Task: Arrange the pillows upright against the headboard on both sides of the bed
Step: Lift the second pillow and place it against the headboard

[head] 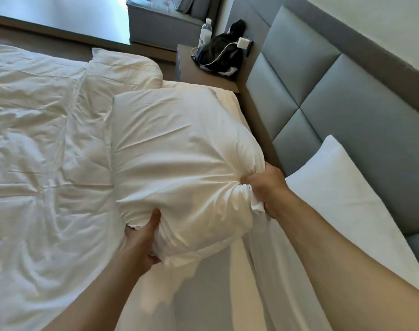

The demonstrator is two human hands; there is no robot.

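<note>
Your right hand (263, 185) is clenched into a fist on the near corner of the white pillow (180, 154), bunching the cover into tight folds. Your left hand (144, 240) is closed on the pillow's lower near edge, thumb on top and fingers tucked beneath. Between the two grips the pillow is lifted and puffed out, its far end over the head of the mattress, just beside the headboard (335, 96) but not leaning against it.

A second pillow (342, 194) leans against the headboard to the right of your right forearm, on the near side of the bed. A third white pillow (129, 68) lies flat farther up, at the far edge of the bed.

To the left of the held pillow the white duvet (41, 151) is spread out, crumpled and deeply creased. Below your hands the fitted sheet (203, 295) shows bare, with a loose fold running beside your right arm.

The headboard is padded in grey-blue rectangular panels. Past its far end stands a nightstand (191, 75) carrying a black bag (215, 53), a white charger with its cable (243, 41) and a clear water bottle (205, 32). Beyond it sits a grey upholstered bench (160, 27), on a wooden floor (48, 41).
</note>
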